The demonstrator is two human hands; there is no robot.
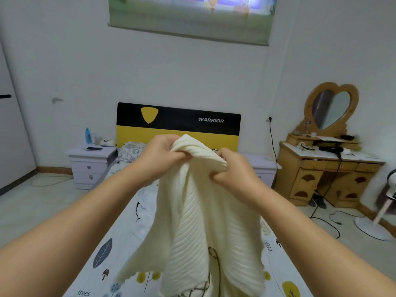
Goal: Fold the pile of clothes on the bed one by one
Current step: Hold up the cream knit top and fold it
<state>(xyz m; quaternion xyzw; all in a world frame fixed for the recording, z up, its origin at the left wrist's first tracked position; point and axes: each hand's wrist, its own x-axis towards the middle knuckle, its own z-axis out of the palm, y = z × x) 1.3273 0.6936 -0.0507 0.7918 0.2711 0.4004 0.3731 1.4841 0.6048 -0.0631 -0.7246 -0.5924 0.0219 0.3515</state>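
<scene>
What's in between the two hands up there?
In the head view, a bunched fold of the cream ribbed knit garment bridges the left hand and right hand; both grip it, and the rest hangs down.

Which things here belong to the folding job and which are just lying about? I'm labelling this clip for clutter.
Part of the job:
- cream knitted garment, held up over the bed
- left hand and right hand, both gripping its top edge
- bed with its leaf-print sheet

Just lying about:
- phone and blue bottle on the nightstand
- hair dryer on the dresser
- heart-shaped mirror
- fan
</scene>
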